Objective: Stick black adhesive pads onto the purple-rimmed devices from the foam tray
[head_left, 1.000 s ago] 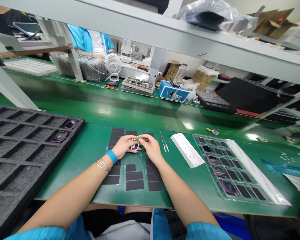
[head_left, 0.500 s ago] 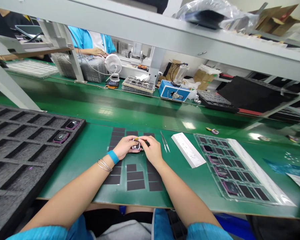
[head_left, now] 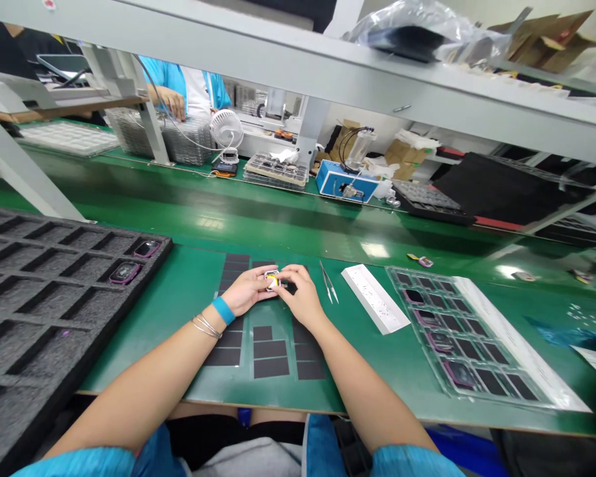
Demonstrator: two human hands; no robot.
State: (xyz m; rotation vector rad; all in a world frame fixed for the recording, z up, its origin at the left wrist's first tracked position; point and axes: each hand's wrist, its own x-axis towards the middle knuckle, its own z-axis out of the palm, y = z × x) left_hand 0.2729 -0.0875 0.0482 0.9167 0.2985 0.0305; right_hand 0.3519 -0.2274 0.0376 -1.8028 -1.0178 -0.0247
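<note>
Over the middle of the bench, my left hand [head_left: 248,290] grips a small watch case [head_left: 272,273] with a pale rim. Its open face is turned up and shows yellow and white inside. My right hand [head_left: 298,295] has its fingers curled in, thumb and fingertips at the right edge of the same case. Fingers cover part of it. Beneath both hands lie rows of flat black rectangles [head_left: 271,368] on clear sheets. A pair of tweezers [head_left: 329,283] lies just right of my right hand, beside a white strip block [head_left: 375,298] dotted with tiny pieces.
A dark foam tray [head_left: 44,291] at left holds two purple-rimmed watch cases [head_left: 124,271] in its pockets. At right is a clear plastic tray [head_left: 469,338] with several watch cases. Across the bench stand a fan [head_left: 226,129], a blue box [head_left: 345,181] and a co-worker's hand [head_left: 171,101].
The watch case has turned in my fingers, so its yellow and white inside now faces up. My right fingers have shifted to its right edge. The co-worker's hand has moved left.
</note>
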